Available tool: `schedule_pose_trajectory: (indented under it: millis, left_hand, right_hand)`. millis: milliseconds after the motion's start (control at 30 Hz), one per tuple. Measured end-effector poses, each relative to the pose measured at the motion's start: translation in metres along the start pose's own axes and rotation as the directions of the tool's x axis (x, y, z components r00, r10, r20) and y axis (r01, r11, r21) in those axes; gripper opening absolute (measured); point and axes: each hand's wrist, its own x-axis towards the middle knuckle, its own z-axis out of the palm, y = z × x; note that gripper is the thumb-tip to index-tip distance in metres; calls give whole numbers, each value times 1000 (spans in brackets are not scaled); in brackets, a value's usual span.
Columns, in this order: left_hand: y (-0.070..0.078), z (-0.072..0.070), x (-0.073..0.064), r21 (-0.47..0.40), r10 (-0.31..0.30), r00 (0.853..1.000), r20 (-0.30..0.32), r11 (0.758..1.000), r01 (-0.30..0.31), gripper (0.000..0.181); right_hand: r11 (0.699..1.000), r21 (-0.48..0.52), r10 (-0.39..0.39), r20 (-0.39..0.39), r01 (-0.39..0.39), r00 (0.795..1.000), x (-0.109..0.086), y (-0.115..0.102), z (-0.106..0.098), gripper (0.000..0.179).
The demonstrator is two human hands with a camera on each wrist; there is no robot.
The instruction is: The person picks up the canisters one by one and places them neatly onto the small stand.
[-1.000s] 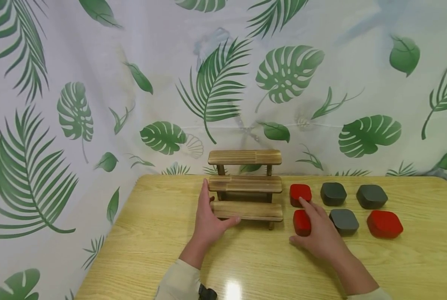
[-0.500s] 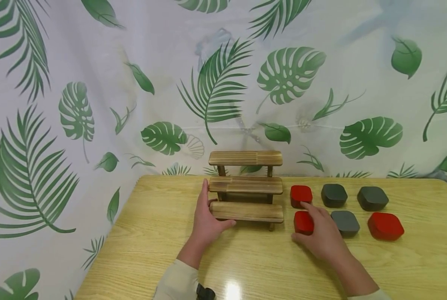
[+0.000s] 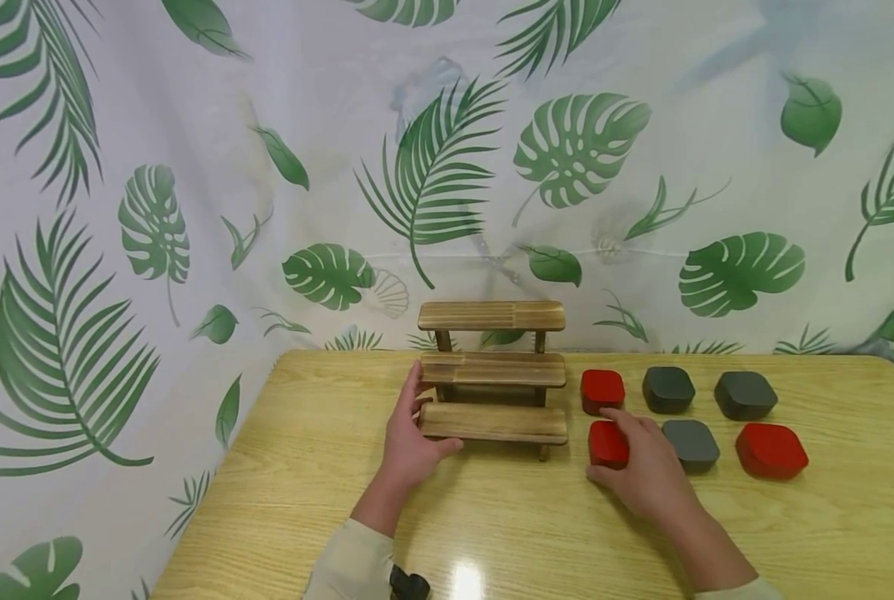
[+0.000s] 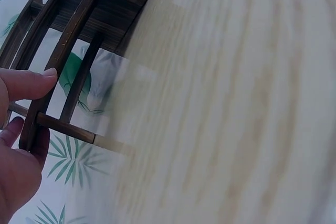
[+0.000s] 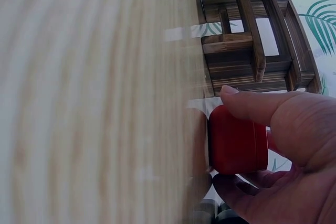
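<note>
A three-tier wooden step stand stands at the middle back of the table. My left hand is at its left end and grips the lowest tier, thumb in front and fingers behind, as the left wrist view shows with the left hand around the dark slat. To the right of the stand, my right hand holds a small red rounded box in the front row between thumb and fingers. The right wrist view shows this red box resting at the table surface, fingertips at its sides.
Behind the held box sits another red box. Further right are a dark box, a second dark box, a grey box and a larger red box. A leaf-patterned cloth hangs behind the table.
My right index finger has drawn back from the rear red box to the front one, and the thumb has come closer to it. My left thumb has slid slightly left along the stand.
</note>
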Motion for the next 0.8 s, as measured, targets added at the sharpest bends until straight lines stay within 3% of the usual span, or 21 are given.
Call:
schedule_pose_trajectory:
  millis: [233,800]
  left_hand:
    - [-1,-4,1,4,-3,1000,-5,1000,3,119]
    - [-1,-13,4,-26,41,996,82,999,-39,114]
  right_hand:
    - [1000,-12,-3,-23,3,1000,-2,-1,0,77]
    - [1000,-15,14,-9,-15,1000,-2,-1,2,75]
